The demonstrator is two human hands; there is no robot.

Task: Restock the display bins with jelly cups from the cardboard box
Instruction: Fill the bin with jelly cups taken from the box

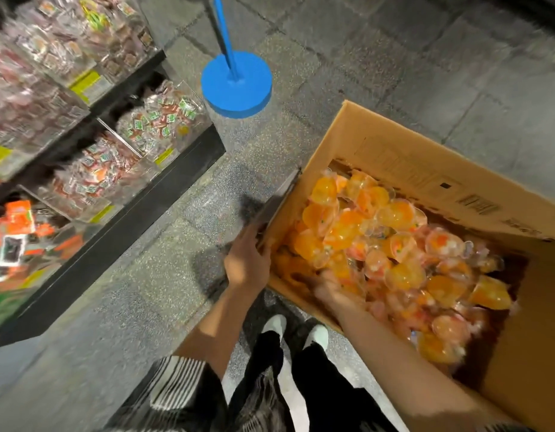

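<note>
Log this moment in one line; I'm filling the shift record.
stage: picking | left hand: grips cardboard box flap | right hand: among jelly cups, grasp unclear | display bins: not reached

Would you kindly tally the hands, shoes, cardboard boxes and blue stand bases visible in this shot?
Hands: 2, left hand and right hand
White shoes: 2
Cardboard box: 1
Blue stand base: 1
Total: 6

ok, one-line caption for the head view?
Left hand grips the cardboard box flap while the right hand reaches into the jelly cups; display bins alongside.
</note>
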